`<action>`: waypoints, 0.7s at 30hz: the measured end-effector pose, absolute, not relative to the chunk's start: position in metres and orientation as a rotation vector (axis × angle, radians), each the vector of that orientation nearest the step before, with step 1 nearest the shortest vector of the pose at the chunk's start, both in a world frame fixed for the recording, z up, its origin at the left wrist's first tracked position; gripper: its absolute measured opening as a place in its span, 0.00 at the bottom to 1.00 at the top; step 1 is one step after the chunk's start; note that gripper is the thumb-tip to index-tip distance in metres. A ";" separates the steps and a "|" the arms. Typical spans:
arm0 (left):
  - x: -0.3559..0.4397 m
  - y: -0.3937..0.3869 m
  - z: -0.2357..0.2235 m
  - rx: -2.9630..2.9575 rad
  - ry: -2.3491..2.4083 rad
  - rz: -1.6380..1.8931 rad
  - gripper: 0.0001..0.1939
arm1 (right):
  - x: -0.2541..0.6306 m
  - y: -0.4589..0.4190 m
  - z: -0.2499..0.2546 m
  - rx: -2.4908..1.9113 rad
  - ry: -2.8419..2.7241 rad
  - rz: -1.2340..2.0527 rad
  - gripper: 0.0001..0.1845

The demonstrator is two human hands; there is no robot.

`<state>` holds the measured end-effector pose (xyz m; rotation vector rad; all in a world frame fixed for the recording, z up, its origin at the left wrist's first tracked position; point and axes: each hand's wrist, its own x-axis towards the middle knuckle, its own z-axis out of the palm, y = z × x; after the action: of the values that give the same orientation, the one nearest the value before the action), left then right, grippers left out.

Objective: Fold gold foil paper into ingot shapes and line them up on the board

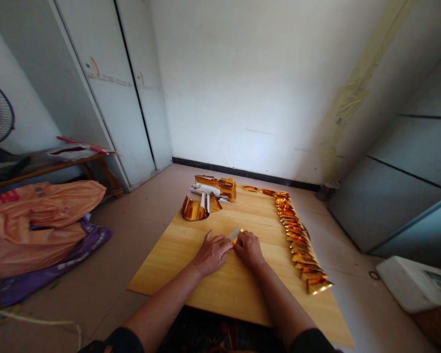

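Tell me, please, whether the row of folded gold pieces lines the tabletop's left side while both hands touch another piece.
No: in the head view, the row lines the right side of the tabletop. The left hand and right hand do touch another piece.

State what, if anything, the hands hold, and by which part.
The right hand holds a small, narrow white-and-gold foil paper piece by its right side; the left hand touches its near end, its grip unclear.
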<state>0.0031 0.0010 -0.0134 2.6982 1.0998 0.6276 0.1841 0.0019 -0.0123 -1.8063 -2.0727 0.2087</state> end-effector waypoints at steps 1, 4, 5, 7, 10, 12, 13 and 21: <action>0.003 0.001 -0.013 2.708 1.085 0.629 0.20 | 0.184 0.002 -0.012 -1.804 -2.072 0.212 0.05; 0.002 0.001 -0.013 2.721 1.078 0.641 0.16 | 0.184 0.002 -0.013 -1.799 -2.062 0.201 0.05; 0.002 0.001 -0.013 2.726 1.081 0.646 0.15 | 0.184 0.002 -0.014 -1.796 -2.055 0.196 0.04; 0.002 0.001 -0.014 2.734 1.090 0.659 0.14 | 0.184 0.003 -0.017 -1.781 -2.036 0.192 0.03; 0.003 0.001 -0.015 2.733 1.110 0.671 0.12 | 0.187 0.005 -0.022 -1.739 -2.004 0.213 0.03; 0.003 0.001 -0.016 2.719 1.117 0.673 0.12 | 0.190 0.007 -0.025 -1.695 -1.994 0.255 0.06; 0.004 0.001 -0.016 2.711 1.118 0.672 0.12 | 0.192 0.008 -0.026 -1.669 -1.993 0.282 0.07; 0.004 0.001 -0.013 2.676 1.122 0.641 0.12 | 0.193 0.008 -0.026 -1.662 -1.959 0.356 0.02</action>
<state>0.0041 0.0010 -0.0129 2.6756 1.1223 0.6409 0.1929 0.0077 -0.0262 -1.6616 -1.9592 0.3561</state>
